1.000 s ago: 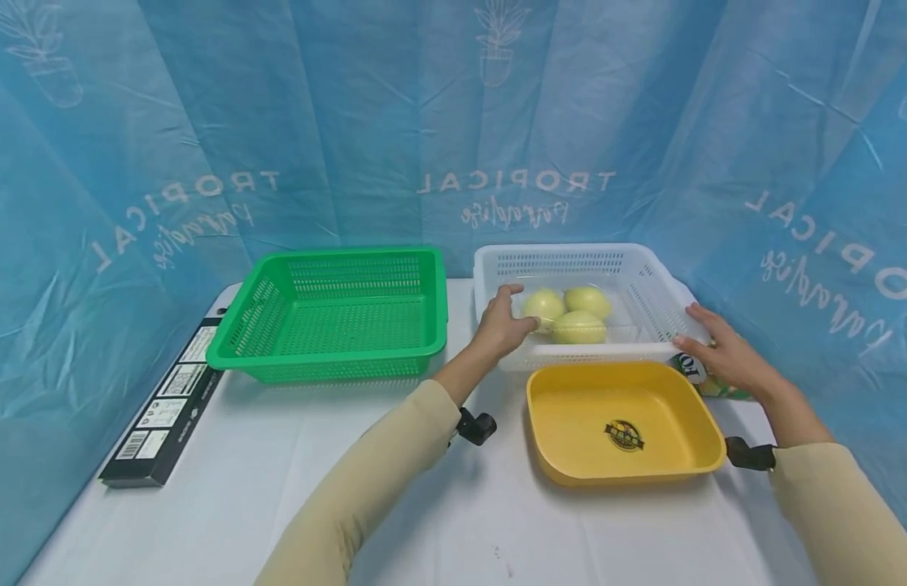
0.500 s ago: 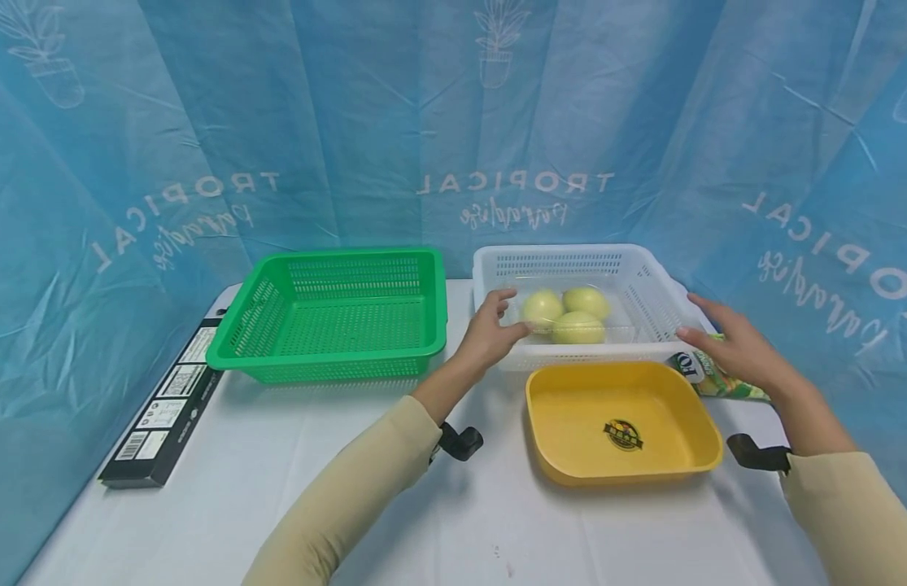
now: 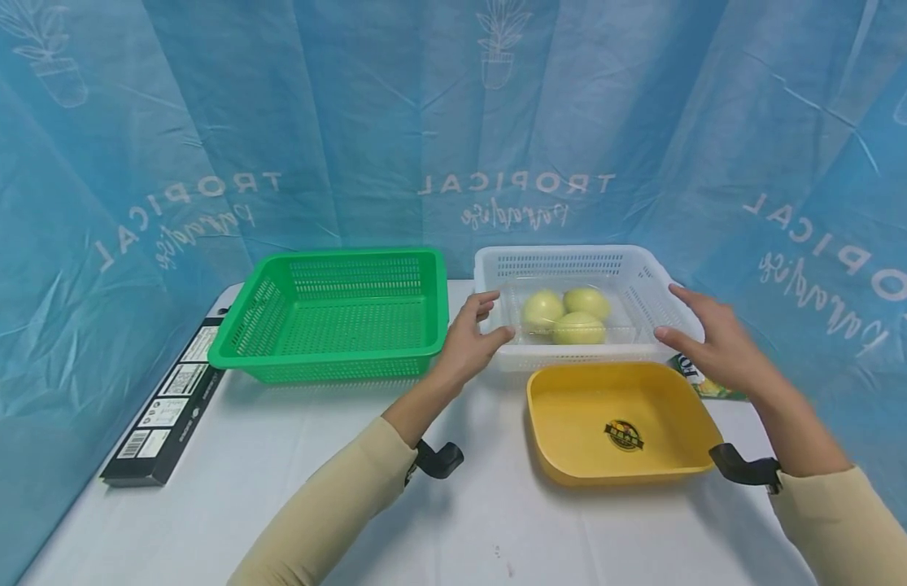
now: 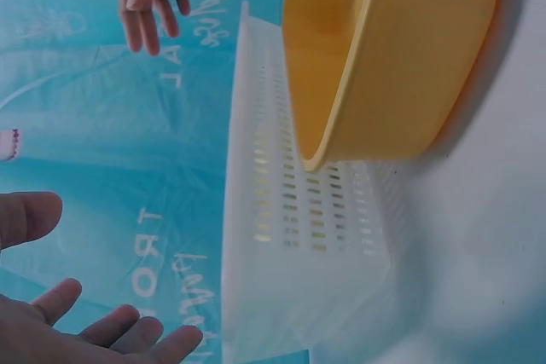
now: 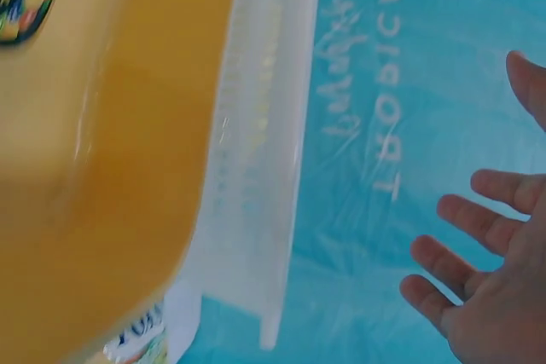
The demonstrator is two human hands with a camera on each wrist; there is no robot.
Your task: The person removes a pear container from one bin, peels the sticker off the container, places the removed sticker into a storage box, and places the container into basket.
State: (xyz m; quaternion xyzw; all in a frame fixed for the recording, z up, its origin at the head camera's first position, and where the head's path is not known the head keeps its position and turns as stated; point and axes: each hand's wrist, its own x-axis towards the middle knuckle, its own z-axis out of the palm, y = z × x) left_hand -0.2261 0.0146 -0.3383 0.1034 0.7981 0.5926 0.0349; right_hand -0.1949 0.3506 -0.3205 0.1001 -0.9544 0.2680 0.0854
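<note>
At the back right of the table stands a white plastic basket (image 3: 570,356). Inside it lies a clear plastic box (image 3: 620,313) with three pale yellow-green round fruits (image 3: 579,328). My left hand (image 3: 468,340) hovers at the basket's left side, thumb and fingers spread and nothing in them. On the opposite side my right hand (image 3: 717,338) is held over the basket's right end, fingers apart and likewise holding nothing. In the left wrist view the left hand (image 4: 94,330) shows loose fingers beside the basket wall (image 4: 281,296); in the right wrist view the right hand (image 5: 486,270) has its fingers spread.
In front of the white basket sits a yellow basin (image 3: 614,423) with a round label. A green basket (image 3: 351,325) stands to the left, with a long black box (image 3: 167,407) beside it. A printed packet (image 3: 705,382) lies partly hidden under my right hand. Blue curtain surrounds the table.
The left hand has pulled back leftward from over the fruits to the basket's side. The right hand has left the basket's right rim, moved outward, then back inward. Basket and fruits stay put.
</note>
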